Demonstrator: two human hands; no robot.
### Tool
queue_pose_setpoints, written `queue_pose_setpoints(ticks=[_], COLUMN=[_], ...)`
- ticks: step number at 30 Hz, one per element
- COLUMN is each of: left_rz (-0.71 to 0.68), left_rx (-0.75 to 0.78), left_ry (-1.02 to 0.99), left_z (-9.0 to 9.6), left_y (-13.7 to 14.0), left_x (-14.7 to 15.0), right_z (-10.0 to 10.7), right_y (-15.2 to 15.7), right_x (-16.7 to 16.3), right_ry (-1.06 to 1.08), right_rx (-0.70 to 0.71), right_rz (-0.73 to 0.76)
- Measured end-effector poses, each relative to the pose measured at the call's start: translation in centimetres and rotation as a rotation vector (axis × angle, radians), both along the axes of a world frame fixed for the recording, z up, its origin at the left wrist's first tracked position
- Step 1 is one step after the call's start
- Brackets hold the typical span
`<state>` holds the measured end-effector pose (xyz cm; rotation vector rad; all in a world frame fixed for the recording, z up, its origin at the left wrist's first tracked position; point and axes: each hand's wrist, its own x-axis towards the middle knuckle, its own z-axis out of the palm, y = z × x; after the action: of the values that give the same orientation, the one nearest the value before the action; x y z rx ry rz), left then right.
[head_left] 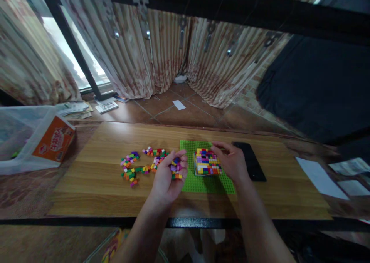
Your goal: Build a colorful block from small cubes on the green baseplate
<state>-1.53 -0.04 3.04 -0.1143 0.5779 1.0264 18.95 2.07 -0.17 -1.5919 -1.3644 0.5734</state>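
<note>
My left hand (169,176) is turned palm up and cupped, with several small toy bricks (176,166) of mixed colours resting in it. My right hand (231,159) reaches to the upper right corner of a block built from colourful bricks (206,163). Its thumb and forefinger are brought close together there; whatever may lie between them is too small to make out. The block stands on a green studded baseplate (190,186). Left of my left hand, loose bricks (130,165) are scattered on the wooden table, some partly hidden behind that hand.
A black flat device (251,163) lies right of the baseplate on the wooden table (95,190). A clear plastic bin (23,139) with an orange label stands at the left. Papers (320,177) lie at the right. A dark bar crosses the top, before striped curtains (164,55).
</note>
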Motion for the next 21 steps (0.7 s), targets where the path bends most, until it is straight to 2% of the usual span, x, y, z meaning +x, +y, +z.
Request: queue_pose_setpoints(ticks=[2,4,8,11,21], left_rz=[0.079,0.154,0.235,0.220,0.251], left_rx=[-0.037,-0.063,-0.061,-0.025,0.021], left_ry=[-0.033,-0.037,-0.037,-0.024,0.023], left_z=[0.2,0.2,0.3,0.5,1.1], left_y=[0.1,0.2,0.2,0.2,0.0], left_x=[0.1,0.2,0.4,0.5,0.7], right_z=[1.3,2.8,5.2,5.8,4.5], right_y=[-0.7,-1.6,-3.4,-4.1,-3.9], right_x=[-0.7,-1.8,-4.4,-6.0,-8.2], right_ry=[0.000,0.071,0.117,0.059,-0.188], right_rx=[0.078,0.086,-0.038,-0.090,-0.038], right_rz=[-0.013,0.040,0.352,0.488,0.348])
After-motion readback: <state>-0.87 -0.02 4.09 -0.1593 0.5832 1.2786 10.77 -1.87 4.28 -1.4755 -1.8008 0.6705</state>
